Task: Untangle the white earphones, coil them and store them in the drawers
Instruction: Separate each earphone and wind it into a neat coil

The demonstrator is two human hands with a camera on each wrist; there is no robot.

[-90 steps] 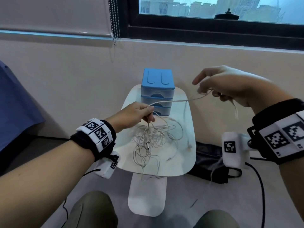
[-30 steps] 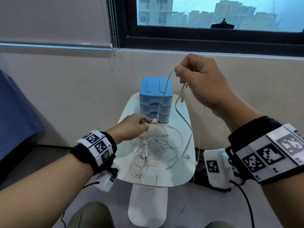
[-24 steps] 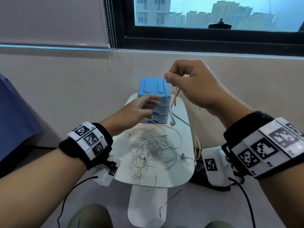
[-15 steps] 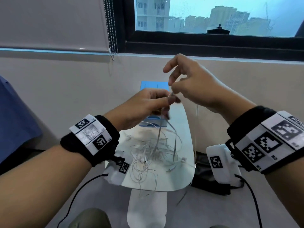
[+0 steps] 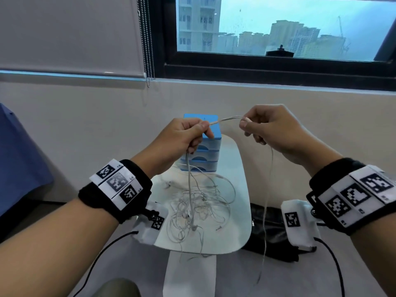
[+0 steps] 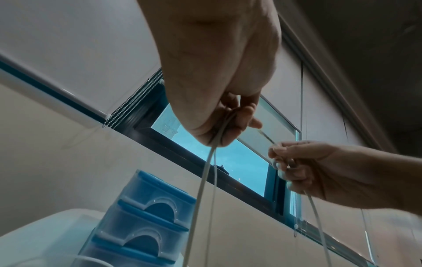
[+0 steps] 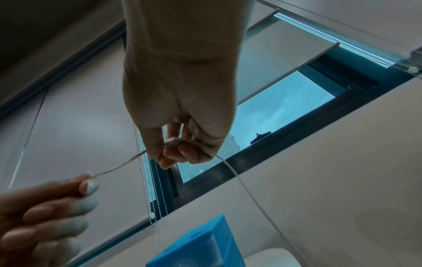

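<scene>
A tangle of white earphone cables (image 5: 197, 207) lies on the small white table (image 5: 240, 228). My left hand (image 5: 188, 136) pinches a cable strand above the table, and the strand drops from it into the tangle. My right hand (image 5: 265, 127) pinches the same strand a short way to the right; a short stretch of cable (image 5: 225, 120) spans between the two hands. A loose end (image 5: 265, 211) hangs from the right hand past the table's right edge. The blue drawer unit (image 5: 205, 151) stands at the table's far end, its drawers closed, partly hidden by my left hand.
A black bag (image 5: 270, 228) lies on the floor right of the table. A wall with a window (image 5: 278, 28) is close behind the drawers. A blue cloth (image 5: 19, 159) is at the far left. My knee (image 5: 115, 288) shows at the bottom.
My hands, close together above the drawers half a second ago, have drawn apart sideways and now stretch a short span of cable between them. The right hand came down from its earlier raised position.
</scene>
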